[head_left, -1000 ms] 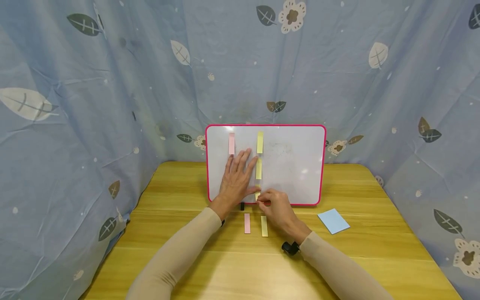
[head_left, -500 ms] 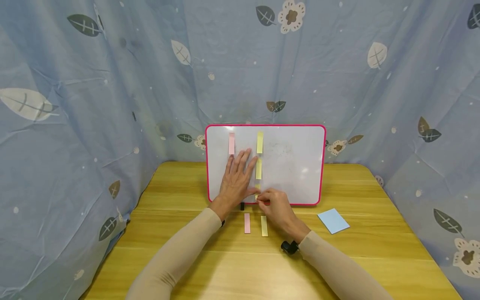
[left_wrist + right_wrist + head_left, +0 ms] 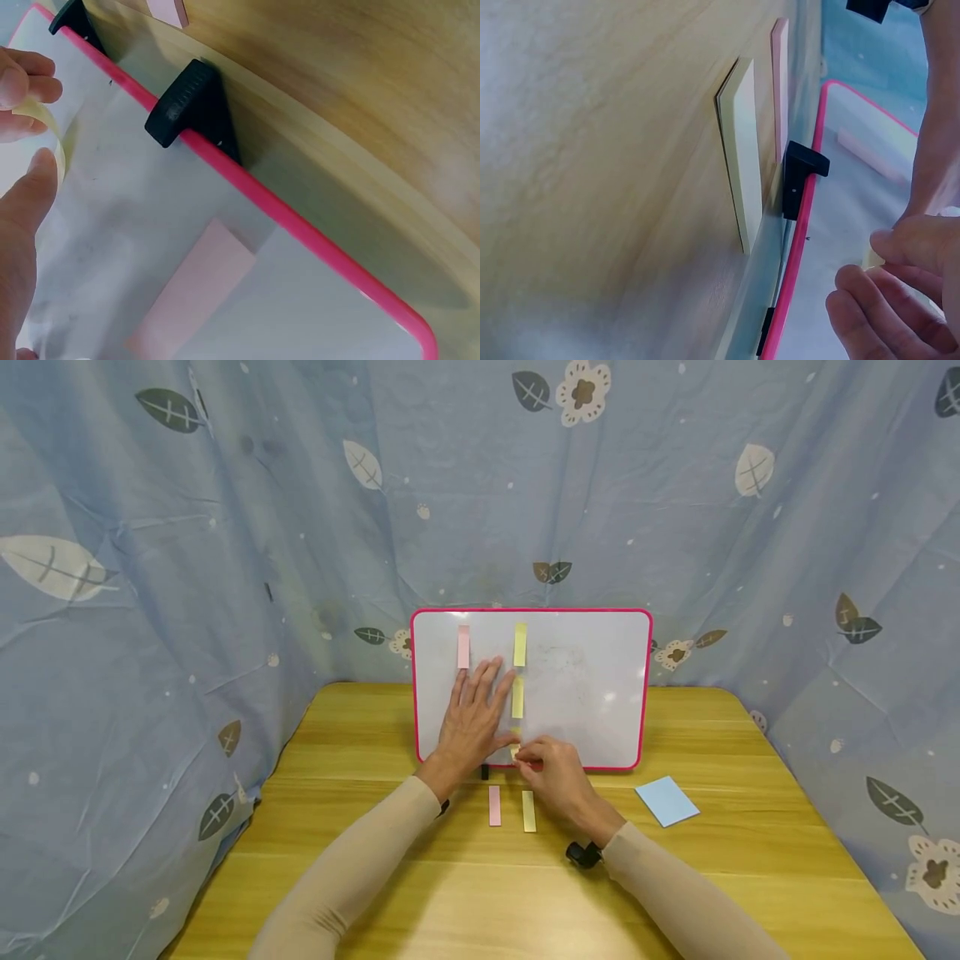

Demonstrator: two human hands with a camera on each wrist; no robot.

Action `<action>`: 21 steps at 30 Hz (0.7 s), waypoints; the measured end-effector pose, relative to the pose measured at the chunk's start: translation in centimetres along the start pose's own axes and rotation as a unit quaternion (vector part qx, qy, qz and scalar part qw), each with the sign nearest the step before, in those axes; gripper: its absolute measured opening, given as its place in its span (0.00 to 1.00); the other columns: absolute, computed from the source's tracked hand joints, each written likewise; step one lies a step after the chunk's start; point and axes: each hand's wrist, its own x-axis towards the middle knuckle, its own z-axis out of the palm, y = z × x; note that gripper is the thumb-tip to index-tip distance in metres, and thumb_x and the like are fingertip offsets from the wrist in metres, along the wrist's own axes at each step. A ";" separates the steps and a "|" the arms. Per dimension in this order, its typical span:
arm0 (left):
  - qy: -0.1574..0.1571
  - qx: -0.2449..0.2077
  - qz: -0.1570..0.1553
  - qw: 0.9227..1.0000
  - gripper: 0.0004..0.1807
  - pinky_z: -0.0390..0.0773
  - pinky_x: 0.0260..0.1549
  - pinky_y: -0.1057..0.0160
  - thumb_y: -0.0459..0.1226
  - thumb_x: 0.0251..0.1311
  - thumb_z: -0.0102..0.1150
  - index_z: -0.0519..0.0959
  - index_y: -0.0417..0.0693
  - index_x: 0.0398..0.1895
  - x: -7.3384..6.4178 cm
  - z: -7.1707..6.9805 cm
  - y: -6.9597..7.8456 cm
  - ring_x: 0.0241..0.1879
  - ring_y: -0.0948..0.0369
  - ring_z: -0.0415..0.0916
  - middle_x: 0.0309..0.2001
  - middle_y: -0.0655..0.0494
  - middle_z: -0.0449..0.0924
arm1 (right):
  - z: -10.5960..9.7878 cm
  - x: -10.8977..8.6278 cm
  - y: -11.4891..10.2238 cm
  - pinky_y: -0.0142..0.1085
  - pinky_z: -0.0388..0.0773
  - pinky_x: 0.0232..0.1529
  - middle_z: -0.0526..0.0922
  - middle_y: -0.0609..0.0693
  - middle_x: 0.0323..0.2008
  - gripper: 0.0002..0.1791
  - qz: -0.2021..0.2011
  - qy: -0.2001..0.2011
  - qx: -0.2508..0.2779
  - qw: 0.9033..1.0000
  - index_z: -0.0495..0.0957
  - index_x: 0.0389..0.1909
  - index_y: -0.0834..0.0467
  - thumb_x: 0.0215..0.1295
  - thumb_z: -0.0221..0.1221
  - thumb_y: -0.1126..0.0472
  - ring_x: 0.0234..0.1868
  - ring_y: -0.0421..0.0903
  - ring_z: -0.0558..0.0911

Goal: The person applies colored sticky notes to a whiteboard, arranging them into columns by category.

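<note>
My left hand [image 3: 474, 714] lies spread on the whiteboard [image 3: 585, 693], its thumb pressing the upper part of the lowest yellow sticky strip [image 3: 46, 124]. The lower end of that strip is pinched by my right hand [image 3: 551, 770], between thumb and fingertips. Between the two hands the strip bows away from the board, as the left wrist view shows. Two more yellow strips [image 3: 520, 645] stick to the board above it in a column. To their left, a pink strip [image 3: 463, 647] is stuck near the top. Another pink strip [image 3: 195, 289] sits low on the board, hidden behind my left hand in the head view.
A pink pad of strips [image 3: 494, 807] and a yellow pad [image 3: 528, 812] lie on the wooden table [image 3: 480, 902] before the board. Right of them is a blue sticky-note pad [image 3: 667, 802]. Black feet [image 3: 191, 105] hold the board's bottom edge. A patterned curtain [image 3: 480, 485] surrounds the table.
</note>
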 end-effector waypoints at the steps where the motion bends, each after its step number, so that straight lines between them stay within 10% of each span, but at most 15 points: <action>1: -0.002 -0.001 0.000 1.000 0.76 0.59 0.93 0.39 0.78 0.54 0.81 0.56 0.54 0.97 0.0 0.0 0.0 0.92 0.47 0.56 0.95 0.45 0.53 | 0.0 0.0 0.1 0.43 0.96 0.48 0.97 0.55 0.45 0.04 0.001 -0.001 0.001 1.000 0.97 0.44 0.61 0.72 0.80 0.67 0.46 0.51 0.96; 21: 0.015 -0.076 0.005 0.997 0.66 0.67 0.89 0.37 0.71 0.55 0.86 0.67 0.53 0.91 -1.8 -1.4 -0.2 0.84 0.45 0.69 0.88 0.45 0.67 | -2.4 -1.2 0.4 0.47 0.96 0.49 0.96 0.56 0.46 0.08 0.014 -0.019 -0.013 1.000 0.97 0.47 0.63 0.69 0.80 0.69 0.46 0.53 0.96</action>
